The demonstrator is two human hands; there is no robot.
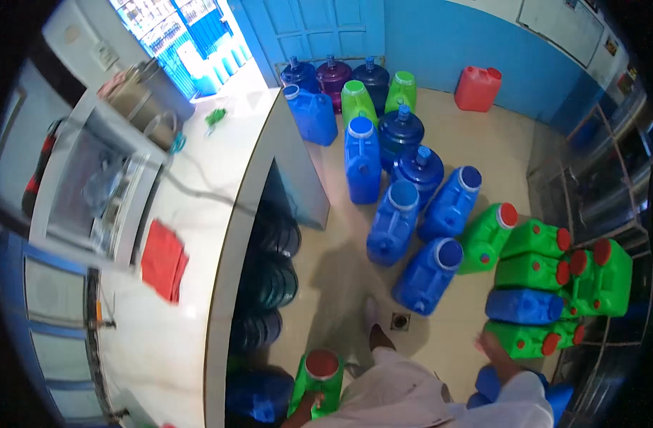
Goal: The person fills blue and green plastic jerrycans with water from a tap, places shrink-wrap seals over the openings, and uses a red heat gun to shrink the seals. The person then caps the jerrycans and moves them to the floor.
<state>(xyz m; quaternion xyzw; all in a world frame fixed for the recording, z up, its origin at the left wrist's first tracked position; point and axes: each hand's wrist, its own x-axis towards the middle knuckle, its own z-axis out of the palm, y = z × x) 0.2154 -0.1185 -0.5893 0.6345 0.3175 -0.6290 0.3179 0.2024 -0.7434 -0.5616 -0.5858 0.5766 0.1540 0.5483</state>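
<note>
My left hand is at the bottom, closed around the handle of a green plastic jug with a red cap. The jug is upright beside my leg and the counter. My right hand, somewhat blurred, is out to the right with nothing visible in it. Close by it lies a green jug with a red cap, part of a stack; whether the two touch, I cannot tell. A blue jug lies on its side just above that one. More blue containers are partly hidden beneath my right arm.
Several upright blue jugs and round water bottles stand ahead on the tiled floor, near a floor drain. A white counter with a red cloth runs along the left. Metal racking lines the right, and a red jug stands by the wall.
</note>
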